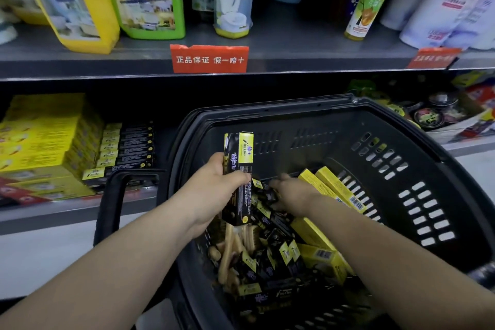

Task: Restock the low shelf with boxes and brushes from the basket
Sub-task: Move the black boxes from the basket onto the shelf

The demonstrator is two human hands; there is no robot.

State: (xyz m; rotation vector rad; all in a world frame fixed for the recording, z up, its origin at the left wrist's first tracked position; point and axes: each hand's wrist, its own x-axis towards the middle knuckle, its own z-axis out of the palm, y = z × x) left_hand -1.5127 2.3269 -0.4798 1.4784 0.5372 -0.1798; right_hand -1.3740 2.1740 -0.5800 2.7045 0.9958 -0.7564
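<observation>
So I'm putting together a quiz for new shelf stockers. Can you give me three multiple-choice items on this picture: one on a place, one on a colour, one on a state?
1. Where is the neat stack of black-and-yellow boxes?
A) on the low shelf, left of the basket
B) right of the basket
C) on the floor

2. What colour is the paper label on the upper shelf edge?
A) blue
B) red
C) green

3. What is the left hand doing?
A) hanging empty
B) gripping the basket's handle
C) holding a black-and-yellow box upright

Answers:
1 A: the stack sits under the upper shelf, left of the basket.
2 B: the label is red with white characters.
3 C: the fingers curl round the box above the basket.
</observation>
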